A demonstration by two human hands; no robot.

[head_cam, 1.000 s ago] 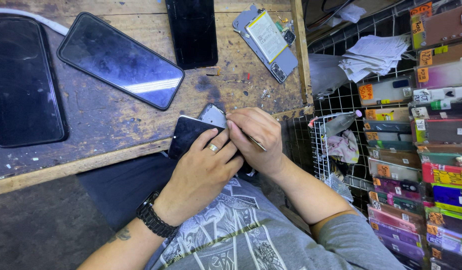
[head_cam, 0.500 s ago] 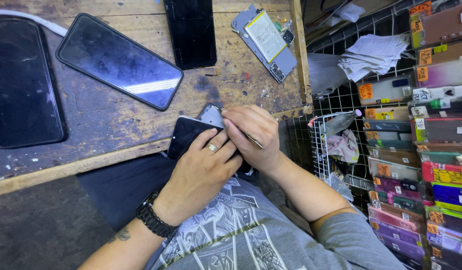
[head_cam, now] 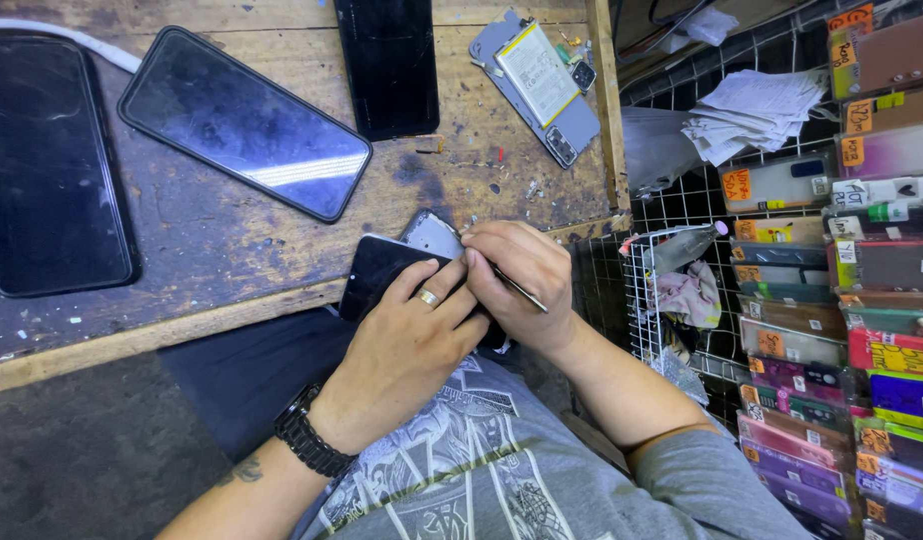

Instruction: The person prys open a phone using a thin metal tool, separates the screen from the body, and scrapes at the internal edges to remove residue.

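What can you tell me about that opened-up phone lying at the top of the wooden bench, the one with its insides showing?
The opened phone lies flat and tilted near the back right of the worn wooden bench, by its raised edge strip. Its grey shell faces up with the back cover off, showing a pale rectangular battery filling most of it and dark camera modules toward one end. Small screws or bits lie scattered nearby. Neither hand touches it.

dark phone (head_cam: 382, 272) | partly opened, grey inner frame showing | tilted at workbench's near edge | thin metal tool (head_cam: 520, 291) beside it
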